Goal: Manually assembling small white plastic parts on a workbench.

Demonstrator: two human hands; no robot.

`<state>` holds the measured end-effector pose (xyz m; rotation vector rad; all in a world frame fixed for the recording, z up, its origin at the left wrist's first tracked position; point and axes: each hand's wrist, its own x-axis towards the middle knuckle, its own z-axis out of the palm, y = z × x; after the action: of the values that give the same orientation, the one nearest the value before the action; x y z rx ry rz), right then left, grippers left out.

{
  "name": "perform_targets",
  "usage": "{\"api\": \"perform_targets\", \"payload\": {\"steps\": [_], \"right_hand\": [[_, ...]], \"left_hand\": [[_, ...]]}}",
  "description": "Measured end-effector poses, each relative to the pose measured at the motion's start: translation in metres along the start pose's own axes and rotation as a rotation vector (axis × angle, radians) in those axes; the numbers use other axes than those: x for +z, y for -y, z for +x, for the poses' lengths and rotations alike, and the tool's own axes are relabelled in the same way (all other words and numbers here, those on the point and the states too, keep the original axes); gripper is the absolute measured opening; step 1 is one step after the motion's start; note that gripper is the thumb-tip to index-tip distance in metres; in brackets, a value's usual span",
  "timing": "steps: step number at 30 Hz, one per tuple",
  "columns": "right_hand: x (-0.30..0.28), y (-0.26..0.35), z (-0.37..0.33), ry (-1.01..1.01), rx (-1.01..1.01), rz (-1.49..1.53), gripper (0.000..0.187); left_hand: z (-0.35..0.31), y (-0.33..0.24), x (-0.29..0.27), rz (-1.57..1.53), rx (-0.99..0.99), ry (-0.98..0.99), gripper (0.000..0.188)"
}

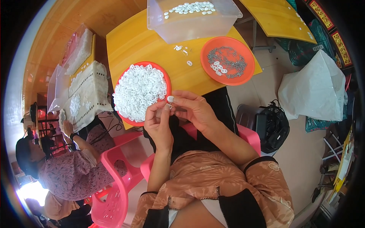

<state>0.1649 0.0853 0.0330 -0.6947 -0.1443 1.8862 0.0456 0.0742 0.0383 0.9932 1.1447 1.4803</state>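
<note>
Above my lap, my two hands meet at the near right edge of a red bowl heaped with small white oval plastic pieces, each with holes. My right hand pinches a white oval piece between thumb and fingertips. Just below it, my left hand is closed in a pinch on another small white piece, partly covered by the fingers. To the right, an orange bowl holds many thin grey metal pins and several white oval pieces.
A clear plastic box with more white pieces stands at the table's far side. A few loose pieces lie near it. On the left, another person works at a cloth-covered table. Pink chairs, a black bag and a white sack stand around.
</note>
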Motion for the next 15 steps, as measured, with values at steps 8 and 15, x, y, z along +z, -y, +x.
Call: {"api": "perform_targets", "payload": {"steps": [8, 15], "right_hand": [[0.000, -0.013, 0.004, 0.039, -0.371, -0.189, 0.020], [-0.001, -0.022, 0.005, -0.029, -0.672, -0.437, 0.020]], "left_hand": [[0.000, 0.001, 0.007, 0.035, 0.073, -0.058, 0.010], [-0.005, 0.005, 0.021, -0.032, 0.149, -0.124, 0.011]]}}
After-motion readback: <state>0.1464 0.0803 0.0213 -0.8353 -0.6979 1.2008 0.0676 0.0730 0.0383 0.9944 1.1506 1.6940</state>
